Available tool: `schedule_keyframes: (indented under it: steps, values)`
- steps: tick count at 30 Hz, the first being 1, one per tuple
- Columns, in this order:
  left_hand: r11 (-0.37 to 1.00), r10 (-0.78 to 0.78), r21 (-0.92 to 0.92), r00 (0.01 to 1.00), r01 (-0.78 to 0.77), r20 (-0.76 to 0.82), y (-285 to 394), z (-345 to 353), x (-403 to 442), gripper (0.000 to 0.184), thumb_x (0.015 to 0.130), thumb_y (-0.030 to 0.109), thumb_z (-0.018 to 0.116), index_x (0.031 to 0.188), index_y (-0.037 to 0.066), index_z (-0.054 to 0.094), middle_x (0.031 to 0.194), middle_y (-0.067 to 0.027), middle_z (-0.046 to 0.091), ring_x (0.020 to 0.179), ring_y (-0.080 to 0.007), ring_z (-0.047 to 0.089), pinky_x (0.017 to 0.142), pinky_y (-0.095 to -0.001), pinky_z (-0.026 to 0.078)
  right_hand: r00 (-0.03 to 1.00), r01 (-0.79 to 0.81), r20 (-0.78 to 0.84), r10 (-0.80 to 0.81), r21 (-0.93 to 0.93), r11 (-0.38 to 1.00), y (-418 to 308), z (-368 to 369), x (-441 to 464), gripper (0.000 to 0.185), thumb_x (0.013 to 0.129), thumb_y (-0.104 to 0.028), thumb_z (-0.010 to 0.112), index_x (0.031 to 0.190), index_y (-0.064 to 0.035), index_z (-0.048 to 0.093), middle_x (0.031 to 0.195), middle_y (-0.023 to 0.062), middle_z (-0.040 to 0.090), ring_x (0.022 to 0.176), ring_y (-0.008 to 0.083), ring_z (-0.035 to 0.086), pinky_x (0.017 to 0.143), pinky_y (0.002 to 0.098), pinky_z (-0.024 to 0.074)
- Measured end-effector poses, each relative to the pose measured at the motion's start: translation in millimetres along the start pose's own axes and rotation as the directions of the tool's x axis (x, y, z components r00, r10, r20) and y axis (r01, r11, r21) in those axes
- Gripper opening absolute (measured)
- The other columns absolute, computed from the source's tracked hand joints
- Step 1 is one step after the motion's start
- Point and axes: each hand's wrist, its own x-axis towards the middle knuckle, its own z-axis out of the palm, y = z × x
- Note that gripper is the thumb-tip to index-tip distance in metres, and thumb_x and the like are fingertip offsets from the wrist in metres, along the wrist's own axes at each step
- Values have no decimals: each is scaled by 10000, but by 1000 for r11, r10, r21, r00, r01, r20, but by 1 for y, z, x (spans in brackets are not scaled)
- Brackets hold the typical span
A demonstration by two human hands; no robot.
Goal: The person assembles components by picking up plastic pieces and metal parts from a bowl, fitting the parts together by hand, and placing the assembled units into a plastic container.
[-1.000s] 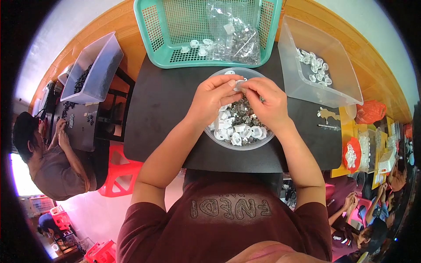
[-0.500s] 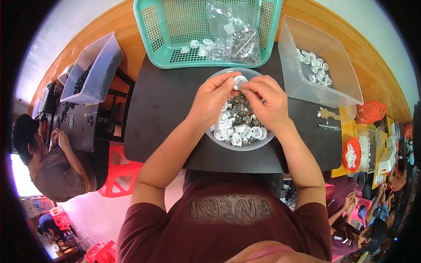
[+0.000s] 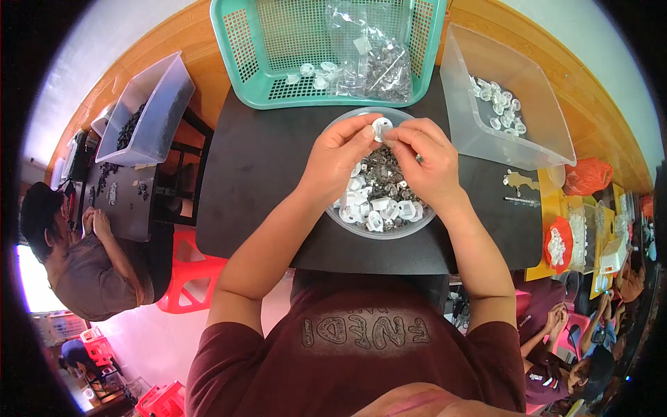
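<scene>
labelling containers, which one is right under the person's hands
The round clear bowl of white and dark parts, below the left hand and right hand; neither is over the green basket beyond it or the rectangular bin to its right.

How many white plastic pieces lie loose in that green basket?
4 visible in the green basket: a leftmost piece, an upper-middle piece, an upper-right piece near the clear plastic bag, and a lower-right piece. The bag may hide others.
</scene>
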Motion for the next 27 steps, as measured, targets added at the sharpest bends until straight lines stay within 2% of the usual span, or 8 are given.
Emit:
schedule_keyframes:
  steps: [8,10,11,16,20,22,27]
  values:
    - [995,12,96,1000,-13,11,-3,-4,0,290,994,124,561,1255,1,590,1207,-71,626,1104,-149,594,971,-329,489,995,80,52,-79,-16,997,3,-2,3,131,769,12,705,890,-32,685,844,89,629,768,263,626,656,349,509]
    - [997,24,71,1000,-24,-1,-4,-3,0,311,969,149,613,1242,0,609,1123,-51,644,1018,-104,593,919,-270,484,993,92,69,-91,-18,996,3,-3,3,128,774,15,700,894,-29,688,841,90,626,769,262,625,657,348,509]
    - [997,22,72,1000,-22,2,-4,-2,0,311,969,149,613,1242,0,609,1123,-51,644,1018,-104,593,919,-270,484,994,90,67,-89,-19,996,3,-4,3,128,774,15,700,894,-29,688,841,90,626,769,262,625,657,348,509]
    - [999,39,2,999,-39,15,-1,4,-2,301,967,112,606,1233,-29,600,1145,-77,644,1057,-145,610,953,-299,506,998,-57,32,54,106,993,-2,-4,1,114,785,3,707,896,-20,692,828,80,640,695,210,618,582,309,494]
    - [999,42,-33,999,-42,15,1,5,-3,299,967,103,602,1229,-41,596,1166,-92,640,1077,-167,616,970,-315,511,997,-71,-5,73,124,990,-3,-4,2,104,789,6,703,889,-20,693,812,73,652,655,187,603,553,288,480]
    - [998,56,10,998,-56,26,-1,3,-3,296,988,121,565,1255,-6,590,1190,-93,645,1098,-170,614,989,-344,489,997,-78,4,79,128,989,-3,-3,2,99,791,13,699,883,-22,696,801,72,658,653,179,602,550,278,474]
    - [998,52,19,998,-53,23,-2,1,-3,285,966,100,602,1229,-8,611,1170,-82,645,1077,-155,614,958,-316,500,993,-112,-6,114,151,982,-5,-2,1,91,790,3,710,877,-19,694,793,65,659,639,153,602,534,263,472]
